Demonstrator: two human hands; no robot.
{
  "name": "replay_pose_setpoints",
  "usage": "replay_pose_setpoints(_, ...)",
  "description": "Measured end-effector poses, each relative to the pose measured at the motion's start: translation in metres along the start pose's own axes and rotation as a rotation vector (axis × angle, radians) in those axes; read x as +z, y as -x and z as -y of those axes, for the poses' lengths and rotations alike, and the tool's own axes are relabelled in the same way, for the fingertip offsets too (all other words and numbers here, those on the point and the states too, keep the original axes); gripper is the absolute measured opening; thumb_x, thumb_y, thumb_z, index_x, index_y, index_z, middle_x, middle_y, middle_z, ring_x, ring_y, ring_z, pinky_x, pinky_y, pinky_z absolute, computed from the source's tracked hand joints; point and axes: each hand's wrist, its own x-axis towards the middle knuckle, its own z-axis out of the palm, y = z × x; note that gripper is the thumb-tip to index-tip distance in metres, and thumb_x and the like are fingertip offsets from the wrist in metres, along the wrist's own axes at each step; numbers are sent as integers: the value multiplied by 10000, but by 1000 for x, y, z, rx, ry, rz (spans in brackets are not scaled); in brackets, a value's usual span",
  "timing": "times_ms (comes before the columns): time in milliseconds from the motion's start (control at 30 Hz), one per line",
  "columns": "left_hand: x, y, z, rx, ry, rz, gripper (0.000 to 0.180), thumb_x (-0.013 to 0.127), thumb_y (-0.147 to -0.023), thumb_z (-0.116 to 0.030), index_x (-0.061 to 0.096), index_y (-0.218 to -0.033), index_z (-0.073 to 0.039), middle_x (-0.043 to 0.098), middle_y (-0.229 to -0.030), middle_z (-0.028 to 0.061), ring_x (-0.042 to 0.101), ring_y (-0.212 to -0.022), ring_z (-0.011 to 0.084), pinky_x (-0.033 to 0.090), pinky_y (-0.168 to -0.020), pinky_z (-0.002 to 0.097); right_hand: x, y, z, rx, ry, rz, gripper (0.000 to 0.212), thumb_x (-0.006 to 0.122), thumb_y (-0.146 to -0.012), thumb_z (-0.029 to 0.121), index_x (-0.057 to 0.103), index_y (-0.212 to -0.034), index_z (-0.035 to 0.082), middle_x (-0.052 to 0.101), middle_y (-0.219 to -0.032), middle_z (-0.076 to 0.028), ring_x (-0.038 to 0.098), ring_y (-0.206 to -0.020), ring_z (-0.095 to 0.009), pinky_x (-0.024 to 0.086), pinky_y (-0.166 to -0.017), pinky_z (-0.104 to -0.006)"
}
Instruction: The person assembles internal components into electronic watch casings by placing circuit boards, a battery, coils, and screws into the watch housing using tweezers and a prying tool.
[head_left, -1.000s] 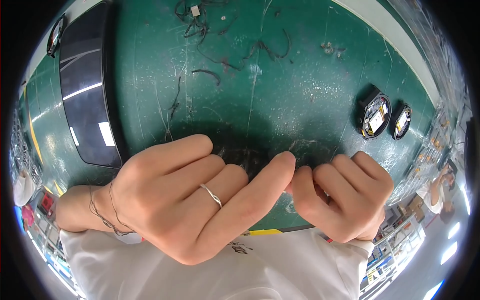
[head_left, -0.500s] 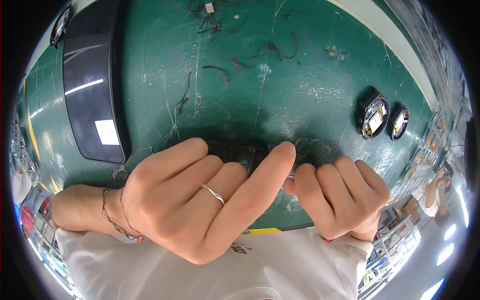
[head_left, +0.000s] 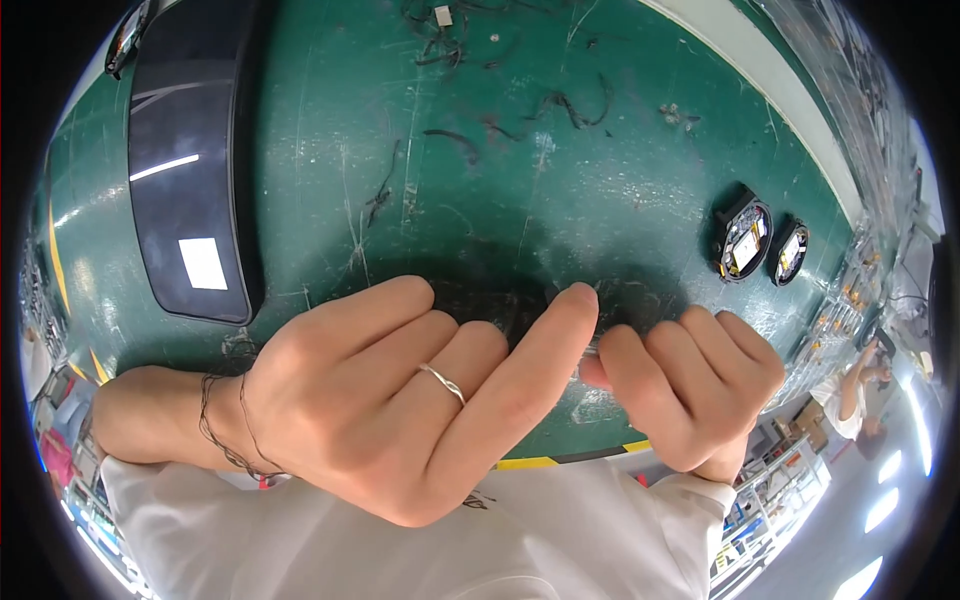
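Note:
My left hand (head_left: 400,410), with a twisted silver ring and dark thin strands round the wrist, has its middle, ring and little fingers curled under. Its index finger reaches toward my right hand (head_left: 690,390), which is closed with the fingers folded down. A thin pale sliver (head_left: 589,353) shows beside the right thumb, close to the left index finger. Whatever the hands grip lies hidden beneath the fingers; I cannot make it out. Both hands are above the near part of a green, scratched table (head_left: 500,220).
A long glossy black panel (head_left: 190,215) lies at left. Two round black watch-like cases (head_left: 745,240) with exposed electronics sit at right. Dark strip scraps (head_left: 455,143) and a small white piece (head_left: 444,15) are strewn farther back. Yellow-black tape (head_left: 525,463) marks the near edge.
The view has shifted slightly, so the scraps appear a little farther right. Both hands keep nearly the same pose and stay close together.

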Motion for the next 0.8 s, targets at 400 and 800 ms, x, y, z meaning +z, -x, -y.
replay_pose_setpoints(400, -3, -2, -1, -13, 19, 40, 245, 768, -848, 14, 689, -1002, 187, 753, -823, 146, 401, -433, 72, 255, -412, 241, 5, 4, -3, -22, -84, -93, 117, 784, -852, 156, 715, -851, 61, 445, -638, 50, 397, -534, -105, 207, -461, -271)
replay_pose_setpoints(800, -3, -4, -2, -22, 64, 80, 287, 792, -845, -3, 667, -1010, 196, 769, -902, 200, 437, -443, 69, 265, -410, 235, 6, 5, -3, 2, -164, -87, 111, 784, -817, 121, 700, -812, 50, 460, -636, 41, 422, -528, -95, 212, -448, -258)
